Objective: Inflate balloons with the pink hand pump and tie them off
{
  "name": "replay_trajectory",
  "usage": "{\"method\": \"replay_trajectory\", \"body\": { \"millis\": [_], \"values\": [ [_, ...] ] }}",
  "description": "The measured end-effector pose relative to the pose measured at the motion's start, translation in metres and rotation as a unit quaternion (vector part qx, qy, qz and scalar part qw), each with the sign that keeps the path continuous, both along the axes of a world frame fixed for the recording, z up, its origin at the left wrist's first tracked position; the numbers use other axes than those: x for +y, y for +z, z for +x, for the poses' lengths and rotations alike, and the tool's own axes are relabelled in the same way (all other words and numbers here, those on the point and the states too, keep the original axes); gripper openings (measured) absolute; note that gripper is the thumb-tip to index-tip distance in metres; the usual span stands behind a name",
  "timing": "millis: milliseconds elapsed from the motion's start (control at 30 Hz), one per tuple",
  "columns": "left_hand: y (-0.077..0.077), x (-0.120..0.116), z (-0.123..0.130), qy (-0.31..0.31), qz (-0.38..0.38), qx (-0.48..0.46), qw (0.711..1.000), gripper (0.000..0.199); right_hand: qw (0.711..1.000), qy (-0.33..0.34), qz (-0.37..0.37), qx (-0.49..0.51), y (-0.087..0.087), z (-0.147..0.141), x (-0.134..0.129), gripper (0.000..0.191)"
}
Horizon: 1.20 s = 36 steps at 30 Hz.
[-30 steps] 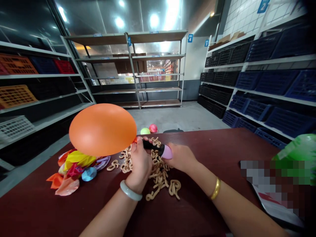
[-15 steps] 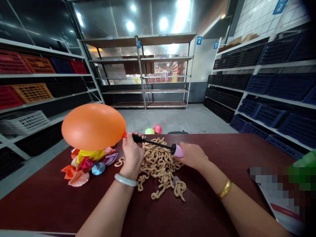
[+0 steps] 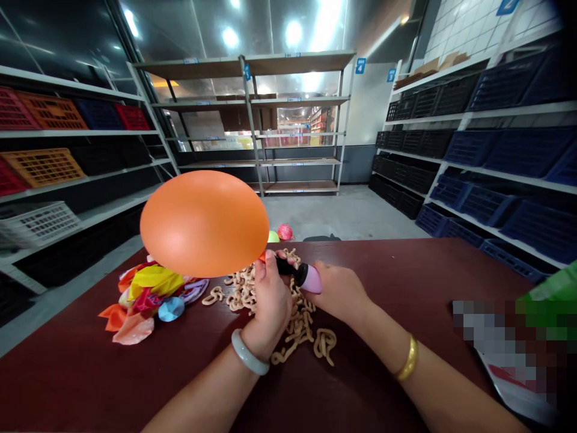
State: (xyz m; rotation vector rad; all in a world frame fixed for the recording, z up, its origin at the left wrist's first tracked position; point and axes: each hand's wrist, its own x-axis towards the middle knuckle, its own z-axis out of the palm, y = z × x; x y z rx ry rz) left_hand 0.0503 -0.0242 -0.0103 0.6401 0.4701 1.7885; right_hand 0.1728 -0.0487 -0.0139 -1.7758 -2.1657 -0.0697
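Note:
A large inflated orange balloon (image 3: 205, 224) hangs off to the left of a hand balloon pump (image 3: 311, 279), whose black and pale purple parts show between my hands. My left hand (image 3: 273, 297) is closed round the balloon's neck and the pump's black end; the nozzle itself is hidden by the fingers. On the pump's purple part, my right hand (image 3: 340, 291) is wrapped tight. Beneath both hands lies a pile of beige, curled, rope-like pieces (image 3: 300, 325). Limp balloons (image 3: 155, 282) in many colours are heaped to the left, under the orange one.
The dark red table (image 3: 374, 391) carries all this. At its right edge are a blurred-out flat item (image 3: 509, 361) and something green (image 3: 552, 294). Two round balls, one pink (image 3: 285, 232), show beyond the far edge. Shelves with crates (image 3: 478, 153) stand around.
My hands have come closer together, and the pump's black rod between them no longer shows. The orange balloon has moved right with my left hand and looks larger.

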Motion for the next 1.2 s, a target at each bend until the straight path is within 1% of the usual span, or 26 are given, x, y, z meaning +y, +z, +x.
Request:
{"method": "replay_trajectory", "body": {
  "millis": [133,267,333,400,500,600,700,867,1000,1100,1200],
  "values": [
    [0.008,0.007,-0.016,0.020,0.023,0.010,0.999,0.020,1.000,0.000,-0.005,0.016,0.000,0.001,0.002,0.039],
    [0.017,0.029,-0.052,0.057,0.029,-0.001,0.998,0.021,0.999,-0.002,-0.034,-0.007,0.000,0.009,0.008,0.044],
    [0.020,0.041,-0.072,0.078,0.025,-0.004,0.997,0.020,0.999,-0.002,-0.049,-0.022,0.000,0.014,0.012,0.044],
    [0.022,0.049,-0.087,0.092,0.023,-0.009,0.995,0.018,0.998,0.000,-0.057,-0.031,0.001,0.018,0.015,0.044],
    [0.022,0.054,-0.093,0.095,0.022,-0.015,0.995,0.018,0.998,0.008,-0.056,-0.037,0.000,0.022,0.017,0.044],
    [0.020,0.052,-0.086,0.098,0.029,-0.017,0.995,0.022,0.998,0.007,-0.048,-0.045,0.001,0.024,0.017,0.044],
    [0.016,0.047,-0.071,0.086,0.037,-0.020,0.995,0.024,0.998,0.006,-0.035,-0.052,0.001,0.024,0.015,0.039],
    [0.004,0.029,-0.036,0.042,0.031,-0.011,0.999,0.024,0.998,0.003,-0.027,-0.048,0.001,0.016,0.009,0.036],
    [-0.001,0.011,-0.008,0.012,0.008,0.000,1.000,0.022,1.000,0.001,-0.026,-0.013,0.001,0.006,0.004,0.036],
    [-0.002,0.005,0.002,0.002,0.001,0.002,1.000,0.023,1.000,-0.006,-0.031,0.005,0.001,0.002,0.001,0.036],
    [-0.003,0.003,0.003,0.003,0.001,0.001,1.000,0.023,0.999,-0.010,-0.034,0.009,0.001,0.001,0.001,0.037]
  ]
}}
